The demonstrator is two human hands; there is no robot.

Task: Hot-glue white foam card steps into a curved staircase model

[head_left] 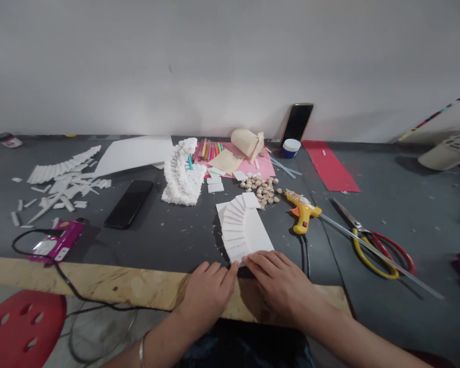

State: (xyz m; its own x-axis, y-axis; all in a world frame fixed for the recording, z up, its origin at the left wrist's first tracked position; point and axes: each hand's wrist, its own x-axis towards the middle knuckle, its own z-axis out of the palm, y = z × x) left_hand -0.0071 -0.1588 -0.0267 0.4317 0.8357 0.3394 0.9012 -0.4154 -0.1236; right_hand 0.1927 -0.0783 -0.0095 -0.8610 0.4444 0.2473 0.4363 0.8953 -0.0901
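Note:
A white board (261, 230) lies near the table's front edge, with a curved, fanned row of white foam strips (234, 223) on it. My left hand (210, 286) is closed at its near-left corner, thumb tip against the edge and fingers curled. My right hand (278, 278) presses its fingertips together on the near end of the last strip; some fingers are hidden behind others. Just beyond the board is a pile of pistachio shells (266, 190). To its right lies a yellow glue gun (303, 210) with a clear glue stick (379, 254) in its back.
Yellow-and-red scissors (368, 237) lie right of the glue gun. A black phone (130, 203), white foam scraps (67, 189) and a purple power strip (59, 240) are at left. A bumpy white model (182, 176) stands behind. A red stool (23, 327) is below left.

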